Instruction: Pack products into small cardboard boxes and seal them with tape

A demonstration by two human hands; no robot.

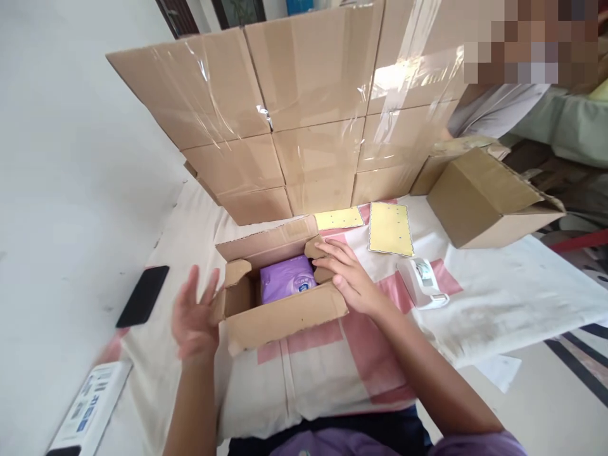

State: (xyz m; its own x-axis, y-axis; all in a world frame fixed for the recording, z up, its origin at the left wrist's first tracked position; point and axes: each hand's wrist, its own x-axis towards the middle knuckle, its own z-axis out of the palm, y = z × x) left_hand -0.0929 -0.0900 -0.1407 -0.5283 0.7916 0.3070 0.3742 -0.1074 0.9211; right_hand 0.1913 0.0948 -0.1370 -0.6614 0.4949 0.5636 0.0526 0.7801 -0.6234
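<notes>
A small open cardboard box sits on a white and pink cloth in front of me. Inside it lies a purple packet. My left hand is open, fingers spread, at the box's left flap. My right hand lies flat with fingers stretched over the box's right flap, pressing on it.
A wall of taped cardboard boxes stands behind. Two yellow sheets and a white tape dispenser lie to the right, beside another carton. A black phone lies at the left. Another person is at the upper right.
</notes>
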